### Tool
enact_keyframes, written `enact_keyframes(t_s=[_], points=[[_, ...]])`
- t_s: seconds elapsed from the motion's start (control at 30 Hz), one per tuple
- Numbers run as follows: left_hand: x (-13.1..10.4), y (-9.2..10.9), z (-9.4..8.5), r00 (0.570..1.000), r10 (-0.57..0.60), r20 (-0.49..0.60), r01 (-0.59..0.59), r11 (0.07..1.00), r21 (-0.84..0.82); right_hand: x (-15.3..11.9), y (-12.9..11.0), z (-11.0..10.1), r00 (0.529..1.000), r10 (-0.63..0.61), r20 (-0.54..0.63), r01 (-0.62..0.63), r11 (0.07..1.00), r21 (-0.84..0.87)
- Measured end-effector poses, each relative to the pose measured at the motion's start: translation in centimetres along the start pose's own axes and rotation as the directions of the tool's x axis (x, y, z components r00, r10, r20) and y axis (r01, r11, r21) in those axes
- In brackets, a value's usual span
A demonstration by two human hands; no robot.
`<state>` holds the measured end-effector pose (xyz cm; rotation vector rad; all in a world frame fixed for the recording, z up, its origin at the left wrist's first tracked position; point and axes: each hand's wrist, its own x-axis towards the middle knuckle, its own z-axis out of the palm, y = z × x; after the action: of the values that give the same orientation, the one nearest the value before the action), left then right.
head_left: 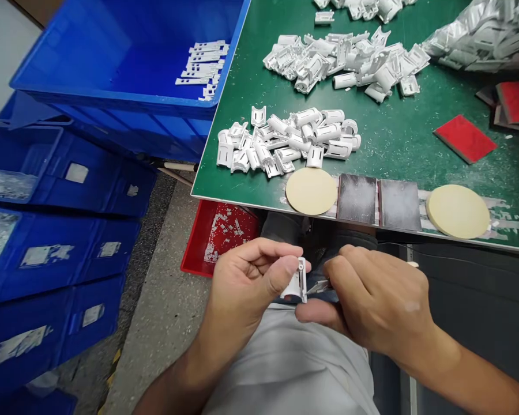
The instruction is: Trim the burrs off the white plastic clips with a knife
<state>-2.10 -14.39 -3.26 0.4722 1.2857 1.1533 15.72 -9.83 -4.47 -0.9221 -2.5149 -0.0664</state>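
A white curved plastic part (293,287) is pinched between the thumb and fingers of my left hand (255,274), just in front of my lap. My right hand (372,294) is closed around a small metal blade (318,287), whose handle is hidden in the fist. The blade's tip meets or nearly meets the part's right edge; exact contact is hard to make out. Beyond my hands, on the green table (384,138), lies a near pile of similar white parts (285,138). A larger pile of white parts (346,57) sits behind it.
Along the table edge are two round cream pads (310,191) and two dark square blocks (357,199). Red blocks (465,138) and a clear bag of parts (488,34) lie right. Left stand blue bins (125,95); a red bin (194,242) holding scraps sits below.
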Motion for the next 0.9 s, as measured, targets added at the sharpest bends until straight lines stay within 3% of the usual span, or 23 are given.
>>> enact_keyframes(t_s=[0.33,0.9], points=[[0.01,-0.57,0.4,1.0,0.006,-0.011,-0.006,0.998,-0.063,0.0,-0.04,0.51,0.999,0.053,-0.008,-0.053,0.997,-0.054],[0.04,-0.81,0.62,0.999,-0.001,-0.032,-0.002,0.997,-0.072,-0.29,0.2,0.66,0.999,0.032,-0.04,-0.034,0.998,-0.054]])
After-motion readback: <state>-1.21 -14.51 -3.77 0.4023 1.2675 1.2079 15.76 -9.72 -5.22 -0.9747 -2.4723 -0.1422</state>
